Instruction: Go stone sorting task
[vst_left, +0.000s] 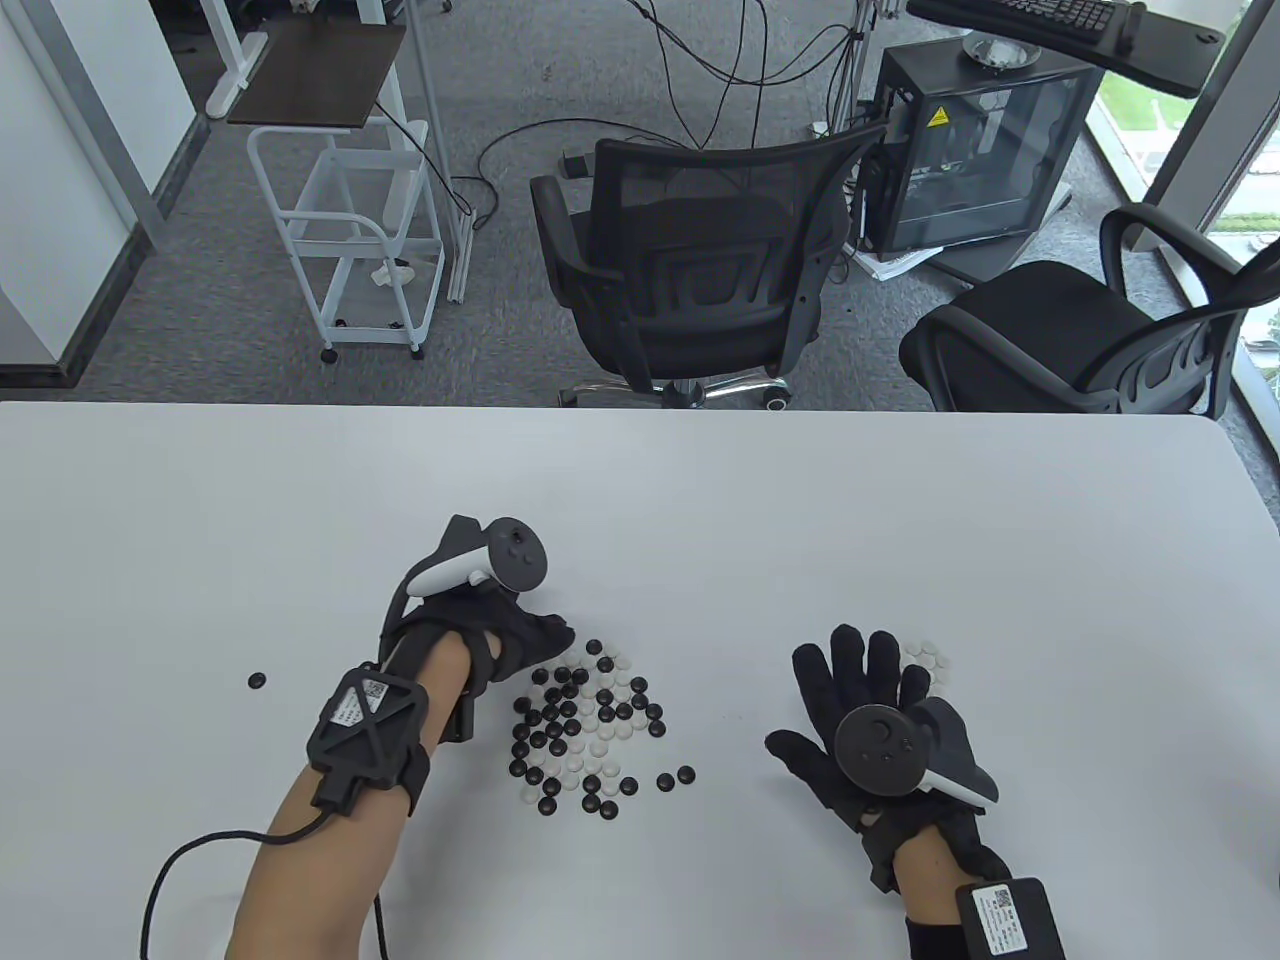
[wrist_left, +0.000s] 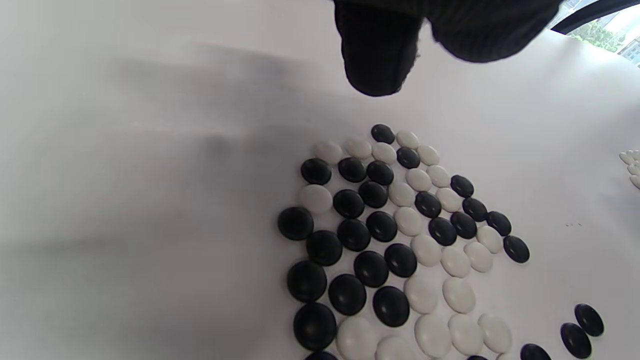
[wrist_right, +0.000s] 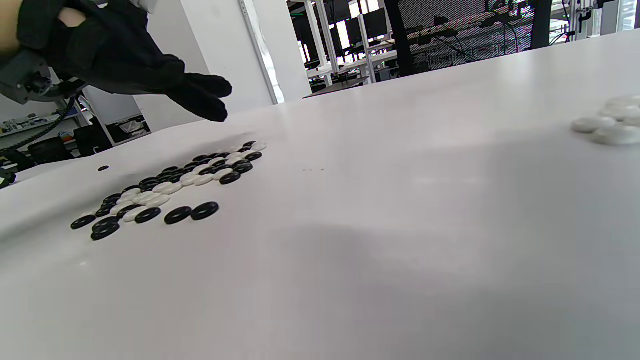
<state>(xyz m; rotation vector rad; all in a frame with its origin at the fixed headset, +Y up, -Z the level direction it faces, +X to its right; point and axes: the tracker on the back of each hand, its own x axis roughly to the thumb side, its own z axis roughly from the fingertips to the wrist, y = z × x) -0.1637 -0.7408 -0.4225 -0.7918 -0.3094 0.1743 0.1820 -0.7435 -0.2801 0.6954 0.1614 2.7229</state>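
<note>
A mixed pile of black and white Go stones (vst_left: 590, 725) lies on the white table (vst_left: 700, 520); it also shows in the left wrist view (wrist_left: 400, 240) and the right wrist view (wrist_right: 170, 185). My left hand (vst_left: 545, 640) hovers over the pile's upper left edge, fingers extended and close together, with no stone seen in them (wrist_left: 425, 55) (wrist_right: 212, 100). My right hand (vst_left: 860, 665) lies spread, palm down, on the table to the right, holding nothing. A small group of white stones (vst_left: 925, 658) (wrist_right: 607, 125) lies just beyond its fingertips. One black stone (vst_left: 257, 681) lies alone at the far left.
Two black stones (vst_left: 676, 777) lie slightly apart at the pile's right side. A cable (vst_left: 200, 850) runs from my left wrist toward the table's near edge. Two office chairs (vst_left: 690, 270) stand beyond the table's far edge.
</note>
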